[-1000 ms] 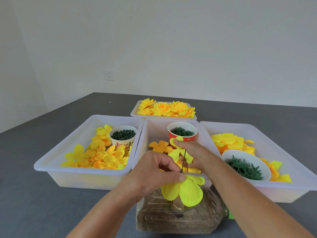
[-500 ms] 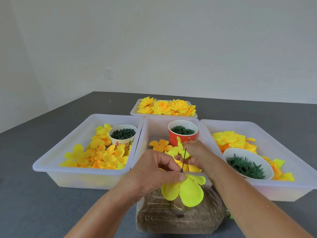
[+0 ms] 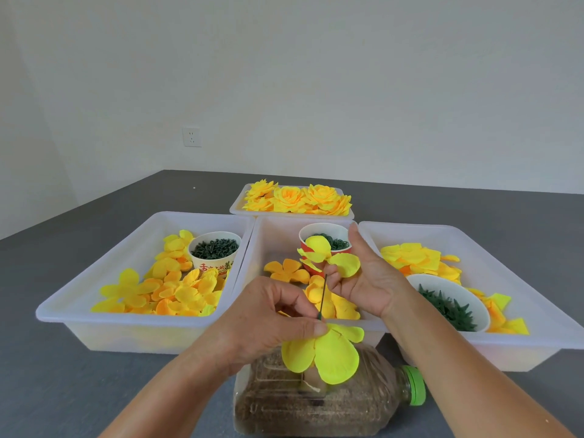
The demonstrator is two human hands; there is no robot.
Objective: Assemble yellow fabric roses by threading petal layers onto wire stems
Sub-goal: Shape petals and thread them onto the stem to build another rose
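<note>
- Left hand (image 3: 271, 320): above the near edge of the table, fingers curled, thumb and forefinger pinching a thin dark wire stem (image 3: 322, 298) at its lower end; the stem stands nearly upright, leaning slightly right.
- Large petal layer (image 3: 328, 352): bright yellow, already on the stem, hanging just below the left thumb, over the bottle.
- Right hand (image 3: 366, 279): above the middle tray, palm toward the camera; thumb and lower fingers grip a small yellow petal layer (image 3: 328, 256) just above and right of the stem tip, not touching it; forefinger extended upward.
- Middle tray (image 3: 268, 235): white plastic, centre of the table; holds a red paper cup (image 3: 308, 248) of green rings at its far end and loose orange-yellow petals (image 3: 286, 270) on its floor.
- Left tray (image 3: 94, 279): touching the middle tray's left wall; holds heaped yellow petal pieces (image 3: 177, 292) and a white printed cup (image 3: 215, 252) of dark green parts at its far right corner.
- Right tray (image 3: 505, 279): beside the middle tray's right wall; holds yellow petal stacks (image 3: 417, 257) and a white bowl (image 3: 448, 301) of green calyx pieces.
- Far tray (image 3: 237, 207): behind the middle tray; holds finished yellow roses (image 3: 300, 199).
- Bottle (image 3: 331, 403): clear plastic, lying on its side at the table's near edge, green cap to the right, filled with brown grainy matter.
- Table (image 3: 79, 380): dark grey.
</note>
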